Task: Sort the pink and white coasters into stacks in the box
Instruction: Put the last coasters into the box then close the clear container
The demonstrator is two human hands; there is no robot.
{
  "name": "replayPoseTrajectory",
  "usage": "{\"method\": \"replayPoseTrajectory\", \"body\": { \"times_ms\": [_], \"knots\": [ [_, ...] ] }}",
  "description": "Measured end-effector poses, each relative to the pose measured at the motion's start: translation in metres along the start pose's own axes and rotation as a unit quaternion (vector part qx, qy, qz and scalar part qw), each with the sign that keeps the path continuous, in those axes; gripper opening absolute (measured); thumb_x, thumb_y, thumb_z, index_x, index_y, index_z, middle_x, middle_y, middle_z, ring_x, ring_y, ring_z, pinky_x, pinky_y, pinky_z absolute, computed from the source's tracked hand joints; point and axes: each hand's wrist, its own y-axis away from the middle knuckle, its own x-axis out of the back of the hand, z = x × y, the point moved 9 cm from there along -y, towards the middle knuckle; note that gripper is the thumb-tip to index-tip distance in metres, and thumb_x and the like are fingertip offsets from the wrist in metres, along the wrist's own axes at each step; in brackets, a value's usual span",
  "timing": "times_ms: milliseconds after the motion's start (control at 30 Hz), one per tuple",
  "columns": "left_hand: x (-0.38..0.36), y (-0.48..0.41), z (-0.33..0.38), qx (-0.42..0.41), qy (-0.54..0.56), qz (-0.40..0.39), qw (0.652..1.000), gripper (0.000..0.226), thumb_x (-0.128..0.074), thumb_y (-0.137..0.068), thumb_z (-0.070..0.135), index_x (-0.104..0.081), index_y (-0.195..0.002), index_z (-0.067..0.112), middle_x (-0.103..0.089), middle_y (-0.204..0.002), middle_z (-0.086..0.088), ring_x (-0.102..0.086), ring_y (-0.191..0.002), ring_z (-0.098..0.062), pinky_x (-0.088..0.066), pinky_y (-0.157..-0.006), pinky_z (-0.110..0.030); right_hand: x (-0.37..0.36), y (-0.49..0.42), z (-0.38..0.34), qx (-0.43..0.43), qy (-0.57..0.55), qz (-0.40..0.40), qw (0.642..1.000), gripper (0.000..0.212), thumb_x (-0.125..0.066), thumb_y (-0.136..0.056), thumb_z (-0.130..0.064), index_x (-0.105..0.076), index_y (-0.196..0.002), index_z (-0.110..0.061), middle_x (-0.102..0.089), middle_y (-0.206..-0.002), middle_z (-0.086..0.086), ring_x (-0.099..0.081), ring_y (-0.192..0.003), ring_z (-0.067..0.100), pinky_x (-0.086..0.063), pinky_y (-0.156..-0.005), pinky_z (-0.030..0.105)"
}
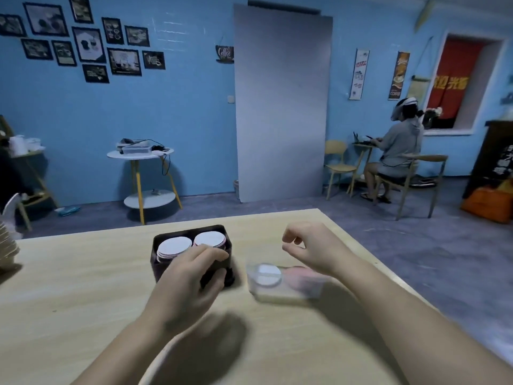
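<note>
A black box stands on the wooden table with two stacks of round coasters in it, a left stack and a right stack, both showing pale tops. My left hand grips the box's near wall, fingers over the rim and thumb on the front. To the right lies a clear plastic tray with a white coaster and a pink one in it. My right hand hovers above the tray, fingers curled, holding nothing.
The table's right edge runs diagonally close to the tray. A stack of pale objects sits at the table's far left. Beyond are a small white round table, chairs and a seated person at the back right.
</note>
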Motion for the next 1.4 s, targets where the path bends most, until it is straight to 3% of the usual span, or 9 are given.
{"method": "replayPoseTrajectory", "body": {
  "times_ms": [267, 400, 600, 700, 767, 867, 1033, 1300, 1400],
  "knots": [
    [-0.083, -0.036, 0.023, -0.02, 0.006, -0.112, 0.993, 0.017, -0.064, -0.094, 0.027, -0.067, -0.111, 0.028, -0.061, -0.105, 0.02, -0.05, -0.081, 0.011, -0.044, -0.076, -0.021, -0.005, 0.016, 0.014, 0.016, -0.008, -0.005, 1.0, 0.011, -0.062, -0.091, -0.035, -0.066, -0.098, -0.027, -0.068, -0.1, -0.008, -0.06, -0.094, 0.014, -0.052, -0.081, 0.036],
    [-0.093, -0.033, 0.027, -0.064, -0.015, -0.131, 0.989, 0.009, -0.065, -0.092, 0.025, -0.072, -0.096, 0.023, -0.066, -0.098, 0.013, -0.06, -0.088, -0.011, -0.051, -0.076, -0.034, -0.012, 0.033, 0.026, 0.019, -0.037, 0.02, 0.999, 0.011, -0.062, -0.091, -0.035, -0.066, -0.096, -0.027, -0.068, -0.097, -0.01, -0.059, -0.095, 0.012, -0.051, -0.082, 0.037],
    [-0.092, -0.04, 0.024, -0.044, -0.041, -0.146, 0.987, 0.024, -0.05, -0.096, 0.044, -0.068, -0.084, 0.031, -0.061, -0.088, 0.021, -0.057, -0.084, -0.002, -0.043, -0.084, -0.033, -0.005, 0.057, 0.042, 0.023, -0.117, 0.135, 0.984, 0.003, -0.065, -0.088, -0.021, -0.067, -0.086, -0.02, -0.069, -0.094, -0.009, -0.061, -0.096, 0.011, -0.047, -0.085, 0.027],
    [-0.098, -0.062, 0.027, -0.035, -0.041, -0.161, 0.986, 0.02, -0.053, -0.094, 0.036, -0.066, -0.081, 0.028, -0.062, -0.083, 0.017, -0.058, -0.078, -0.002, -0.045, -0.077, -0.027, -0.003, 0.061, 0.049, 0.024, -0.126, 0.155, 0.98, 0.003, -0.064, -0.087, -0.024, -0.066, -0.085, -0.023, -0.067, -0.095, -0.013, -0.06, -0.099, 0.007, -0.046, -0.086, 0.022],
    [-0.111, -0.08, 0.03, -0.019, 0.008, -0.192, 0.981, 0.011, -0.061, -0.092, 0.024, -0.069, -0.085, 0.027, -0.064, -0.085, 0.015, -0.061, -0.08, -0.004, -0.046, -0.068, -0.019, 0.0, 0.066, 0.058, 0.019, -0.124, 0.158, 0.979, 0.004, -0.063, -0.087, -0.027, -0.066, -0.087, -0.025, -0.066, -0.096, -0.015, -0.059, -0.098, 0.005, -0.046, -0.085, 0.023],
    [-0.149, -0.099, 0.032, -0.01, 0.03, -0.276, 0.961, 0.011, -0.068, -0.09, 0.022, -0.072, -0.1, 0.025, -0.068, -0.097, 0.014, -0.062, -0.09, 0.0, -0.043, -0.072, -0.01, 0.004, 0.073, 0.071, 0.005, -0.105, 0.149, 0.983, 0.014, -0.059, -0.089, -0.039, -0.066, -0.091, -0.027, -0.066, -0.096, -0.018, -0.059, -0.096, 0.004, -0.049, -0.084, 0.027],
    [-0.196, -0.103, 0.024, -0.001, 0.012, -0.353, 0.936, 0.038, -0.067, -0.083, 0.061, -0.069, -0.108, 0.033, -0.066, -0.093, 0.026, -0.06, -0.088, 0.012, -0.052, -0.079, -0.019, 0.003, 0.081, 0.081, 0.002, -0.07, 0.103, 0.992, 0.024, -0.052, -0.092, -0.049, -0.065, -0.101, -0.031, -0.064, -0.102, -0.021, -0.056, -0.099, 0.001, -0.05, -0.086, 0.031],
    [-0.219, -0.102, 0.024, -0.029, -0.021, -0.407, 0.913, 0.026, -0.067, -0.087, 0.048, -0.067, -0.109, 0.036, -0.068, -0.097, 0.023, -0.065, -0.087, 0.005, -0.057, -0.082, -0.03, -0.008, 0.082, 0.079, -0.005, -0.165, 0.105, 0.981, 0.02, -0.057, -0.092, -0.025, -0.07, -0.107, -0.029, -0.062, -0.104, -0.018, -0.061, -0.099, 0.007, -0.051, -0.081, 0.024],
    [-0.221, -0.104, 0.028, -0.057, -0.069, -0.418, 0.904, 0.025, -0.064, -0.089, 0.051, -0.062, -0.111, 0.041, -0.061, -0.086, 0.035, -0.057, -0.076, 0.011, -0.053, -0.071, -0.025, -0.008, 0.083, 0.082, -0.015, -0.186, 0.104, 0.977, 0.02, -0.058, -0.092, -0.025, -0.071, -0.106, -0.031, -0.063, -0.103, -0.018, -0.062, -0.099, 0.008, -0.051, -0.079, 0.022]
  ]
}}
